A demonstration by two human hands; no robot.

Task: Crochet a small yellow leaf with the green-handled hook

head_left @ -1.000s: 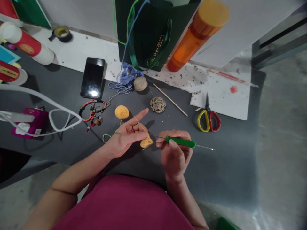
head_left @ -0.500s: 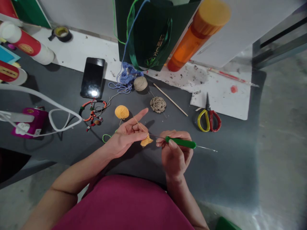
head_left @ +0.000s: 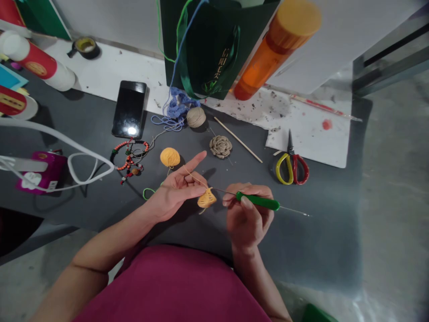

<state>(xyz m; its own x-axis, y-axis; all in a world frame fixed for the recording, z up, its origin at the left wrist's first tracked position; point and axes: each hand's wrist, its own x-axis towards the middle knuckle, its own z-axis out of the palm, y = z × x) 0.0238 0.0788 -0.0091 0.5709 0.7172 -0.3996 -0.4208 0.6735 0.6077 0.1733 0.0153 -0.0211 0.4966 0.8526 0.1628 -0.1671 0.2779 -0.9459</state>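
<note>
Between the thumb and fingers of my left hand (head_left: 177,190) is a small piece of yellow crochet (head_left: 207,199), its index finger stretched out. Yellow yarn runs over that hand to the piece. My right hand (head_left: 250,214) is closed around the green handle of a crochet hook (head_left: 258,201). The hook's thin metal shaft reaches left to the top edge of the crochet, and another metal end sticks out to the right. Just beyond my left hand lies a yellow yarn ball (head_left: 170,157). A grey-brown crocheted flower (head_left: 220,146) rests farther back.
Scissors (head_left: 291,169) with yellow and red handles lie to the right. Behind are a wooden stick (head_left: 237,139), a beige yarn ball (head_left: 196,117), blue yarn (head_left: 181,103) and a phone (head_left: 130,108). A dark green bag (head_left: 204,49) and an orange bottle (head_left: 268,53) stand at the back.
My right hand has shifted slightly right with the crochet hook. The yellow crochet has turned and shows more of its face, with a short yarn tail below it.
</note>
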